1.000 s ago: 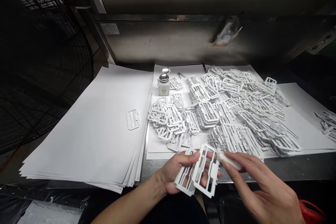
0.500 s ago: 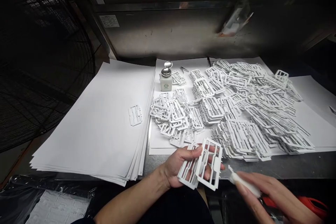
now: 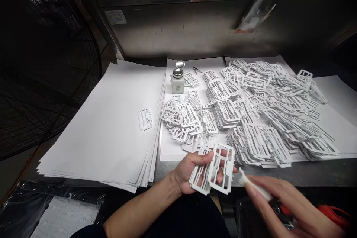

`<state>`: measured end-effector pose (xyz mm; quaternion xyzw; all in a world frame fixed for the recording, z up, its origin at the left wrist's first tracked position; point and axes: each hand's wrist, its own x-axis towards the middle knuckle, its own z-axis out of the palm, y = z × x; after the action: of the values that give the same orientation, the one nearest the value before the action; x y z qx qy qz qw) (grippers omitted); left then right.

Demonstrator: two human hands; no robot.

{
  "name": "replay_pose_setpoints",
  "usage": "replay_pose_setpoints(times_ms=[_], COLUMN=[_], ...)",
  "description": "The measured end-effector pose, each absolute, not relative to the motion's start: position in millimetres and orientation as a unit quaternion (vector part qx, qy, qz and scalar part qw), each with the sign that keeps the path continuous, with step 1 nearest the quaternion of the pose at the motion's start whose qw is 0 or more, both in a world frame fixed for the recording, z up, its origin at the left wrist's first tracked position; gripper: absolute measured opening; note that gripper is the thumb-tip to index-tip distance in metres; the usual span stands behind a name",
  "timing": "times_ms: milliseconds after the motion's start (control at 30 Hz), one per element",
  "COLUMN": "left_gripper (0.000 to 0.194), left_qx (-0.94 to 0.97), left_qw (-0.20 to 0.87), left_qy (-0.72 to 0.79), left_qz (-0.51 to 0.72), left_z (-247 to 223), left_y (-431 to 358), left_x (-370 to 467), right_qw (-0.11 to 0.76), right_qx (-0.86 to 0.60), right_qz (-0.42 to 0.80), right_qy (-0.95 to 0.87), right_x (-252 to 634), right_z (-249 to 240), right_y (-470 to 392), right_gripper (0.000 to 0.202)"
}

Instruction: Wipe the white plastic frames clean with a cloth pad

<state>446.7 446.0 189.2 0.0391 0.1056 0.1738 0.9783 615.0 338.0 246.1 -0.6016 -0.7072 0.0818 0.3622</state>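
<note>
My left hand (image 3: 186,174) is closed on several flat white plastic frames (image 3: 229,170), fanned apart, with the thumb across their upper edges. The frames have long slots and rounded corners. Just to the right, my right hand (image 3: 287,200) pinches a white wad (image 3: 260,191) that looks like cloth or paper, its pointed tip turned toward the frames but apart from them. Beyond my hands, many similar frames lie in a loose heap (image 3: 189,117), in stacks (image 3: 227,111) and in a large pile (image 3: 292,100). A single frame (image 3: 145,119) rests on the paper at left.
A white pump bottle (image 3: 177,84) with its metal lid raised stands behind the loose heap, beside nail clippers (image 3: 197,70). Large white paper sheets (image 3: 106,119) cover the metal table. A wire fan guard (image 3: 83,44) is at left, and a red-handled object (image 3: 333,214) sits low at right.
The camera view has shifted slightly. My left hand keeps the same frames, and the wad in my right hand has moved slightly left and up, staying apart from them.
</note>
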Motion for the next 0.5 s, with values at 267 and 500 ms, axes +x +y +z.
replay_pose_setpoints(times_ms=[267, 500], left_gripper=[0.033, 0.034], left_qx=[0.033, 0.041], left_qw=[0.975, 0.973], left_qy=[0.116, 0.129], left_qz=[0.184, 0.189], left_z=[190.4, 191.4], left_y=[448.3, 450.6], left_x=[445.2, 446.1], right_qw=[0.338, 0.34], right_qx=[-0.561, -0.545], right_qz=[0.101, 0.075], right_qy=[-0.749, -0.763], right_x=[610.0, 605.9], right_z=[251.2, 250.9], right_y=[349.0, 343.5], right_gripper=[0.021, 0.026])
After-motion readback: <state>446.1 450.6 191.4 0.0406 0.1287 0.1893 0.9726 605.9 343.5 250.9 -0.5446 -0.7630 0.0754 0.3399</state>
